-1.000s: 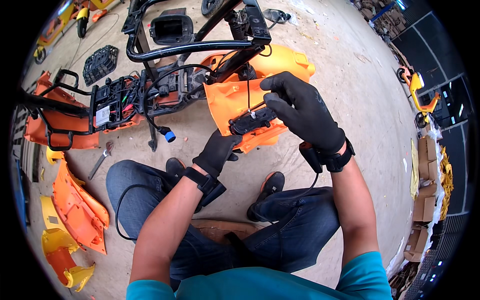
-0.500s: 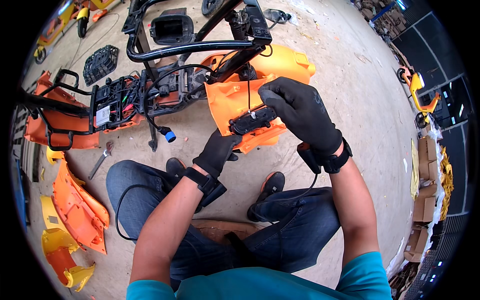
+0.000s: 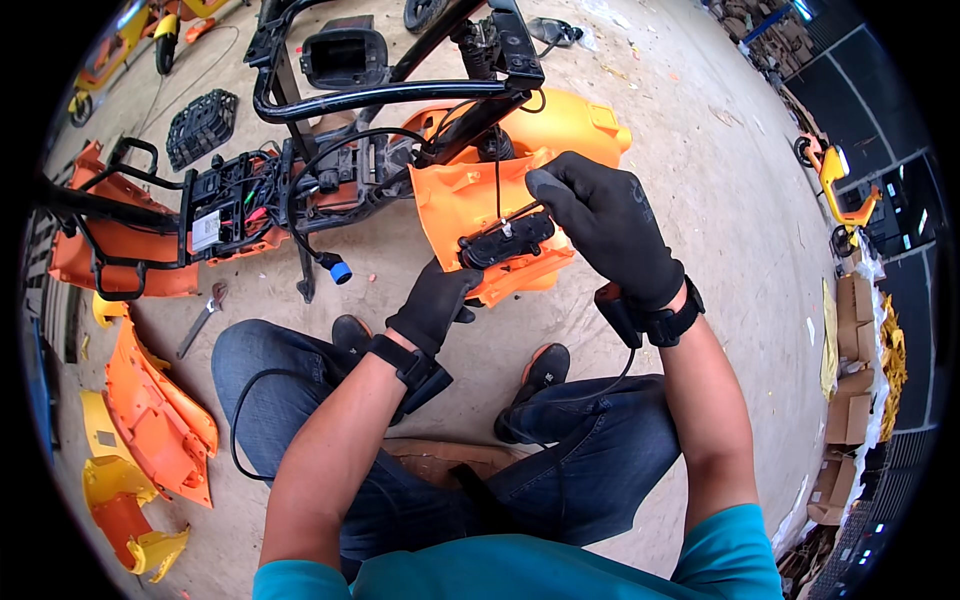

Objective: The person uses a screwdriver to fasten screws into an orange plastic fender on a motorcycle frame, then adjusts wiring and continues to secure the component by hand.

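Observation:
An orange body panel (image 3: 450,195) holds a black fitting (image 3: 510,242) with a cable running down to it. My gloved left hand (image 3: 436,300) grips the panel's lower edge from below, its fingers partly hidden. Above the fitting's right end, my gloved right hand (image 3: 600,215) is closed on a thin rod-like tool (image 3: 523,208), which reaches toward the fitting. The panel sits beside the black scooter frame (image 3: 390,92).
Loose orange and yellow panels (image 3: 160,420) and a wrench (image 3: 205,320) lie at left. A black grid tray (image 3: 200,125) and black box (image 3: 340,55) lie behind. Cardboard boxes (image 3: 852,315) and a yellow scooter (image 3: 850,200) are at right.
My right hand has moved slightly downward since a second ago, and the thin tool at its fingertips has shifted a little. My left hand stays in place on the panel.

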A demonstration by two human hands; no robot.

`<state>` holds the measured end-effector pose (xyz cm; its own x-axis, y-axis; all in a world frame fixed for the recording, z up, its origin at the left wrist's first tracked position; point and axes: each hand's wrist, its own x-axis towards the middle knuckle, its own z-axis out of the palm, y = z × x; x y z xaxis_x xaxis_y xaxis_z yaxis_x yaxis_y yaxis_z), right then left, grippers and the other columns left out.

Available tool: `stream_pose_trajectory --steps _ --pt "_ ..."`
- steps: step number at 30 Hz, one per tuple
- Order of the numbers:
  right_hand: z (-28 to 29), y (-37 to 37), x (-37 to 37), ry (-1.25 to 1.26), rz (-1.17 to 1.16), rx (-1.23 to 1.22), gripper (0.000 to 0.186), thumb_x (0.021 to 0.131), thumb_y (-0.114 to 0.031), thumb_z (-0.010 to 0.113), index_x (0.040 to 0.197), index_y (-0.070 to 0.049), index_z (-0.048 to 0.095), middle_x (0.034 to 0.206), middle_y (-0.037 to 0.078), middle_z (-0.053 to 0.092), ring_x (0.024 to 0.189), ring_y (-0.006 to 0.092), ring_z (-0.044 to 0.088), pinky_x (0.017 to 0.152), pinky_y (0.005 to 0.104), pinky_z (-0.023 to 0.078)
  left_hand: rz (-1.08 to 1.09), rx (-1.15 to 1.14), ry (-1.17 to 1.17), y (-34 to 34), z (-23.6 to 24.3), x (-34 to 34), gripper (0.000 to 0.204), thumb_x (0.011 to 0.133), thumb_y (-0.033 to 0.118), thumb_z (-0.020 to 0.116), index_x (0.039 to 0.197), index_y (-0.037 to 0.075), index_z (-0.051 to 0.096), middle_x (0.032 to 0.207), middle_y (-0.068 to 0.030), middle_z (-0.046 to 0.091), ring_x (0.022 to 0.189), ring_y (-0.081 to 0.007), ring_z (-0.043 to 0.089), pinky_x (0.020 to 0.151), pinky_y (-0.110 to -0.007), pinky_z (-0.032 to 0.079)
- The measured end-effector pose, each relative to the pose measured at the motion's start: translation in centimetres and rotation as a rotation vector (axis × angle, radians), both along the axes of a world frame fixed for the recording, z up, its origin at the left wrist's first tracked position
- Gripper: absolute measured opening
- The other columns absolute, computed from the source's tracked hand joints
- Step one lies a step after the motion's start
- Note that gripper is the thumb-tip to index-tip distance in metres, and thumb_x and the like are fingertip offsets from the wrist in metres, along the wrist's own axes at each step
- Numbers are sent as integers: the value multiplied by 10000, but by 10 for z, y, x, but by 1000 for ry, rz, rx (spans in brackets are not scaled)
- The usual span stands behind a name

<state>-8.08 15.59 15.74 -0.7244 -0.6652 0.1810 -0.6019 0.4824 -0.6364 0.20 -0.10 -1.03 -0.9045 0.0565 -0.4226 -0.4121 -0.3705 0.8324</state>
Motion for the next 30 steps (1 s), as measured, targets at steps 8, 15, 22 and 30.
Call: stream_pose_trajectory --steps 8,15,22,30 --pt "-12 6 -6 -107 42 -144 184 860 -88 522 1020 -9 564 824 -27 552 714 49 481 649 220 419 -13 -17 4 2 0 -1 265 866 250 535 1062 76 576 902 -4 592 756 -79 578 508 -212 467" --pt "-17 -1 -2 -51 0 34 193 872 -195 542 931 -11 556 711 89 577 620 181 545 587 308 417 12 -30 -27 3 -3 -1 301 845 279 564 1081 91 560 910 2 585 729 -78 564 510 -215 463" --pt "-18 0 0 -15 22 123 240 866 -249 526 836 -13 552 683 166 563 657 298 570 611 381 430 5 -23 -32 2 -5 0 302 846 288 565 1079 97 558 921 1 584 708 -84 559 514 -221 468" --pt "-17 5 -4 -154 -12 30 170 826 -174 533 817 -6 553 696 118 581 633 204 570 604 322 436 14 34 -50 4 1 2 298 848 259 546 1074 65 542 889 -27 586 684 -111 601 502 -226 484"
